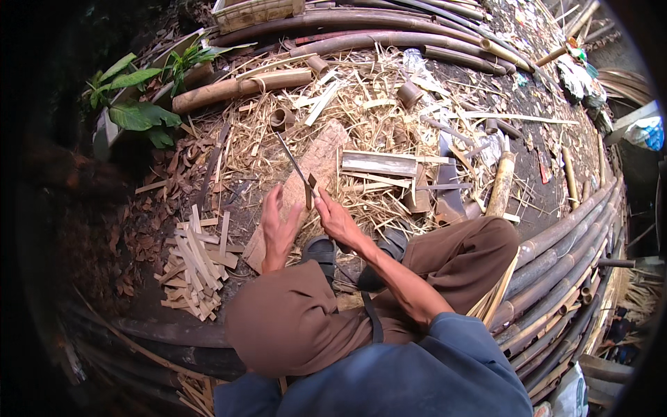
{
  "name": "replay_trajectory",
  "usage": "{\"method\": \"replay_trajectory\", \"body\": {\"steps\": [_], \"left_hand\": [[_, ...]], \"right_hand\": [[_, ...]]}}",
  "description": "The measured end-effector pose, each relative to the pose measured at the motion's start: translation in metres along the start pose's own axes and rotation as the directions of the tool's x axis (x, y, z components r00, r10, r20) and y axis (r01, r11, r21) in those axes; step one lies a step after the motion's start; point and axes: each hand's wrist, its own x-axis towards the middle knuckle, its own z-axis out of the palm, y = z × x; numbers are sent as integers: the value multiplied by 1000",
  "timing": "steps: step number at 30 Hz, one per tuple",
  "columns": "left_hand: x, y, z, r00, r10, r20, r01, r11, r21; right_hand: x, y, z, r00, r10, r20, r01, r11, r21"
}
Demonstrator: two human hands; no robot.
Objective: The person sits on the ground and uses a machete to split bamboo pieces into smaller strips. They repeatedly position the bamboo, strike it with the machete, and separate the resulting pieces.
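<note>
Around me lies dark earthen ground (538, 212), littered ahead with curled, straw-coloured shavings (365, 87). Long bamboo poles (368, 43) run along the far edge, bowed by the lens, with 1 pale crate (260, 12) beside them at the top. On my far left grows a broad-leaved green plant (142, 115); nearer me, dry brown leaves (142, 247) cover the ground. A thick stack of poles (556, 254) curves along my right side, and more dark poles (184, 340) lie at my lower left. Silvery crumpled plastic (582, 83) sits at the upper right. Daylight falls brightest ahead and to the right, while my left sinks into deep shade.
</note>
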Motion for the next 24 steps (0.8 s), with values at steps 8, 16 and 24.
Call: {"method": "replay_trajectory", "body": {"steps": [8,16,24], "left_hand": [[69,-9,64,897,276,346,-250,961,-118],[84,10,117,727,373,576,-513,853,95],[103,-2,127,659,451,602,-619,779,95]], "right_hand": [[32,72,-16,948,-315,-44,318,937,144],[34,94,-38,946,-137,-295,133,991,-33],[48,102,-40,975,-79,-208,84,996,11]]}}
